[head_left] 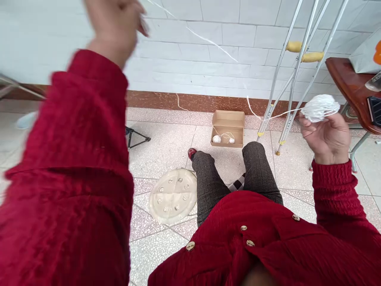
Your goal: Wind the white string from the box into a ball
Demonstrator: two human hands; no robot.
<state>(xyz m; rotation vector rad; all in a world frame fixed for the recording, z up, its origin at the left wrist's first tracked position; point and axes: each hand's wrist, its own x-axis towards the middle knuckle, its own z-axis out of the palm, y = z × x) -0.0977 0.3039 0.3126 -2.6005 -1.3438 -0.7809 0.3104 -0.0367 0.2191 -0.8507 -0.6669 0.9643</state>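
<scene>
My right hand [329, 133] is at the right, its fingers around the underside of a ball of white yarn [320, 108]. A strand of yarn runs left from that ball, past the crutches. High at the upper left, my left hand [119, 24] is raised with its fingers curled together, blurred by motion. Another white strand [208, 39] stretches across in front of the wall near it; what the fingers pinch is too small to make out. On the floor, an open cardboard box [228, 119] holds two small white yarn balls [216, 139].
Metal crutches [293, 71] with yellow grips lean on the tiled wall. A brown table [351, 85] stands at the right edge. A round beige mat [173, 195] lies on the floor left of my legs. Black tripod feet [138, 137] stand beyond my left sleeve.
</scene>
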